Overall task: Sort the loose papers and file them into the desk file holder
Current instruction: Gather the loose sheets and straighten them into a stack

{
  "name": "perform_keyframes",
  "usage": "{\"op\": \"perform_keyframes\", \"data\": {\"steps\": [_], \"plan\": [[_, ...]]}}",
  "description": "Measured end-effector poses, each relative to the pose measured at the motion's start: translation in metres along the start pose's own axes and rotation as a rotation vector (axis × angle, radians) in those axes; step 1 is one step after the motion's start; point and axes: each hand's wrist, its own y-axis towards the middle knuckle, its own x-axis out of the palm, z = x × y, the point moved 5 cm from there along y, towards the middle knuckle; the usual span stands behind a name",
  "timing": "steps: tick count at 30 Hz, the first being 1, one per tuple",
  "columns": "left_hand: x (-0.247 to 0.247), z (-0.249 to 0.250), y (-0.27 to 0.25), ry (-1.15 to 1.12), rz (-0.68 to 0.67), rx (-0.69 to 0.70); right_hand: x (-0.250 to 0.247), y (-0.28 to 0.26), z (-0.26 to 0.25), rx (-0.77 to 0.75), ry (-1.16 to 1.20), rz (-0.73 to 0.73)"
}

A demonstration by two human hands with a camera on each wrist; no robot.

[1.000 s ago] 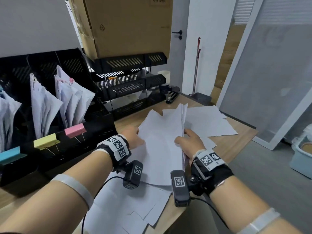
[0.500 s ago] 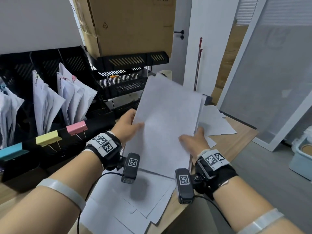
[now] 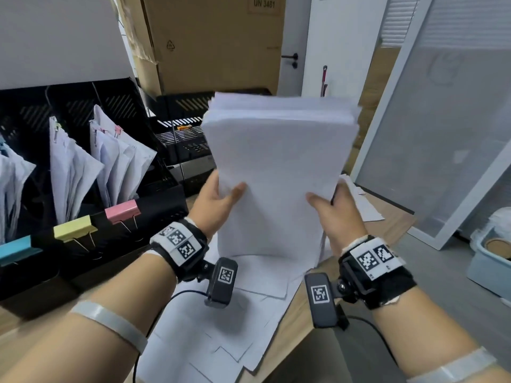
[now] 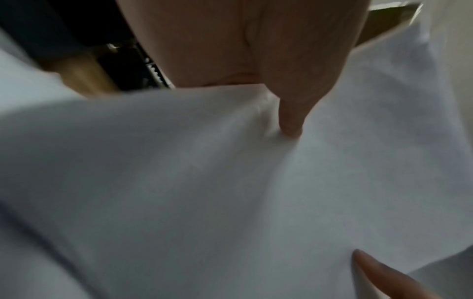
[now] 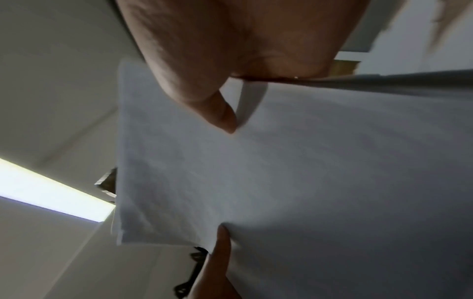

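Head view, with wrist views. A thick upright stack of white paper sheets [image 3: 279,172] fills the centre of the frame, its lower edge resting on or just above the loose white sheets scattered on the wooden desk [image 3: 215,341] at lower centre. The left hand [image 3: 214,201] grips the stack's left edge and the right hand [image 3: 336,214] its right edge; each has its thumb on the near face and its fingers behind, closed round the paper.

Progress, as judged: the black mesh desk file holder [image 3: 83,167] at middle left already carries clipped bundles of paper in its slots, whose front lip bears blue, yellow and pink binder clips [image 3: 74,232]. This stack appears gathered and squared but not yet filed, and more sheets remain on the desk, so the task seems partly done.

The stack stands between the hands, to the right of the holder and apart from it.
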Motion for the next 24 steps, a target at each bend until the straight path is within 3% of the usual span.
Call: {"op": "perform_keyframes", "data": {"steps": [4,7,11,15,20,24], "plan": [[-0.005,-0.036,-0.007,0.14,-0.015,-0.126,0.002,-0.002,0.028,0.068,-0.193,-0.165],[-0.006,-0.039,0.004,0.264,-0.012,-0.206,-0.004,0.006,0.031,0.098,-0.261,-0.119],[-0.004,-0.04,0.02,0.369,0.029,-0.296,-0.016,0.018,0.049,0.286,-0.107,0.029],[0.004,-0.049,0.022,0.286,0.023,-0.429,-0.02,0.027,0.067,0.463,0.188,0.208],[0.026,-0.064,0.02,0.115,0.045,-0.646,-0.013,0.035,0.075,0.612,0.333,0.221],[0.041,-0.067,0.023,0.106,0.034,-0.701,-0.003,0.041,0.076,0.629,0.353,0.191]]}}
